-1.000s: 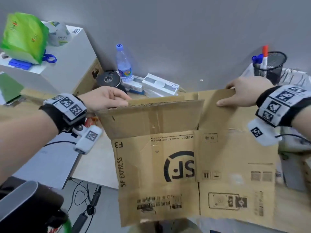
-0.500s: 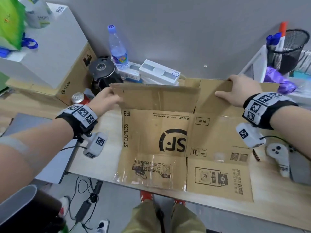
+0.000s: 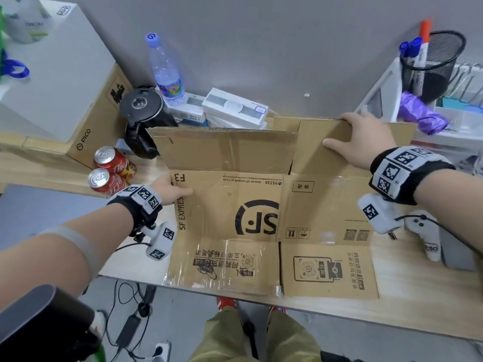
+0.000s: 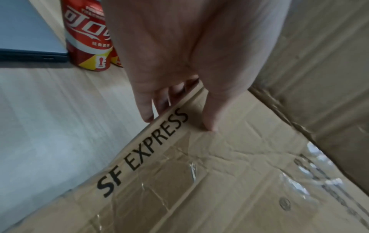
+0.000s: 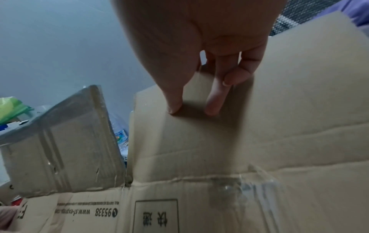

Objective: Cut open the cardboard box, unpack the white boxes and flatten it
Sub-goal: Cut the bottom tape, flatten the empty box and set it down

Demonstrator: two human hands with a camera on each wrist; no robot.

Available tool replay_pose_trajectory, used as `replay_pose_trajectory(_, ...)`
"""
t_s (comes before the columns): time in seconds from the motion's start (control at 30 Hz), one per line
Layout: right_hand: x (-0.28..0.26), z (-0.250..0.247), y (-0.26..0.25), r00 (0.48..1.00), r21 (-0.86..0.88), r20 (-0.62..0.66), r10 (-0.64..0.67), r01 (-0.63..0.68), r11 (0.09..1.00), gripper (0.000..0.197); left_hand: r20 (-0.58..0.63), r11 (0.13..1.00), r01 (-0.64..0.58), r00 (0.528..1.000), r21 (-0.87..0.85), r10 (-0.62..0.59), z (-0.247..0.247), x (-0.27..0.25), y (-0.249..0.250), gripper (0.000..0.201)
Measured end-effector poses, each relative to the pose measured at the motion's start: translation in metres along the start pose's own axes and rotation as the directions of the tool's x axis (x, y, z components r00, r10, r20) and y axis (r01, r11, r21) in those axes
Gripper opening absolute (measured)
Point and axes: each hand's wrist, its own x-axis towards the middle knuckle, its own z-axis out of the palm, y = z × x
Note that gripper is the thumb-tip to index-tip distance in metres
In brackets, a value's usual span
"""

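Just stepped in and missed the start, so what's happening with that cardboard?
A person is flattening an emptied SF Express cardboard box on the wooden desk. The left hand grips its left edge; the right hand grips the far right flap. One far flap stands up. White boxes lie behind it.

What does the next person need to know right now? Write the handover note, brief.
Left hand: pinches the left edge of the cardboard box, thumb on top by the SF EXPRESS print, fingers at the edge.
Right hand: grips the top edge of the far right flap, thumb on the near face.
Box: cut open, empty, spread nearly flat on the desk; the two far flaps stand up.
White boxes: out, stacked by the wall behind the box, next to the water bottle.
Done: cutting, unpacking.
Left: press the two raised flaps down so the box lies flat.
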Motion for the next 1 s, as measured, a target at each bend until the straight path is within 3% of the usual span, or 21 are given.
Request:
replay_pose_trajectory(0.1, -0.011, 0.007, 0.005, 0.999, 0.097, -0.038, -0.012, 0.016, 0.995, 0.067, 0.039, 0.999, -0.008, 0.999, -0.051, 0.010, 0.000, -0.003, -0.001, 0.019)
replay_pose_trajectory(0.2, -0.030, 0.012, 0.013, 0.987, 0.243, -0.158, -0.030, 0.068, 0.968, 0.066, 0.031, 0.997, -0.064, 0.997, -0.039, 0.065, -0.006, -0.002, -0.005, 0.023)
replay_pose_trajectory(0.33, -0.064, 0.026, 0.047, 0.951, 0.395, -0.278, 0.132, -0.012, 0.919, 0.055, 0.041, 0.994, -0.105, 0.994, -0.020, 0.106, -0.013, 0.010, -0.021, 0.029)
replay_pose_trajectory(0.4, -0.084, 0.041, 0.070, 0.921, 0.435, -0.283, 0.269, -0.126, 0.891, 0.051, 0.036, 0.992, -0.122, 0.992, -0.023, 0.123, -0.011, 0.003, -0.015, 0.030)
replay_pose_trajectory(0.5, -0.110, 0.068, 0.104, 0.867, 0.514, -0.062, 0.494, -0.397, 0.760, 0.062, 0.043, 0.993, -0.109, 0.993, -0.033, 0.111, -0.009, -0.003, -0.010, 0.033)
replay_pose_trajectory(0.57, -0.119, 0.086, 0.119, 0.849, 0.512, 0.146, 0.509, -0.505, 0.695, 0.079, 0.042, 0.995, -0.089, 0.995, -0.039, 0.091, -0.008, -0.002, -0.009, 0.036)
replay_pose_trajectory(0.63, -0.118, 0.096, 0.123, 0.843, 0.524, 0.275, 0.462, -0.534, 0.664, 0.087, 0.051, 0.997, -0.072, 0.996, -0.042, 0.074, -0.008, 0.000, -0.007, 0.036)
replay_pose_trajectory(0.8, -0.099, 0.098, 0.119, 0.821, 0.555, 0.345, 0.455, -0.569, 0.606, 0.072, 0.053, 0.999, -0.041, 0.998, -0.028, 0.043, -0.010, 0.008, -0.009, 0.041)
replay_pose_trajectory(0.9, -0.099, 0.095, 0.122, 0.815, 0.601, 0.403, 0.415, -0.578, 0.551, 0.066, 0.003, 0.998, -0.067, 0.998, -0.008, 0.067, -0.019, 0.029, -0.030, 0.073)
replay_pose_trajectory(1.0, -0.107, 0.091, 0.119, 0.822, 0.664, 0.427, 0.377, -0.568, 0.486, 0.056, -0.036, 0.996, -0.085, 0.996, 0.016, 0.085, -0.019, 0.025, -0.028, 0.085)
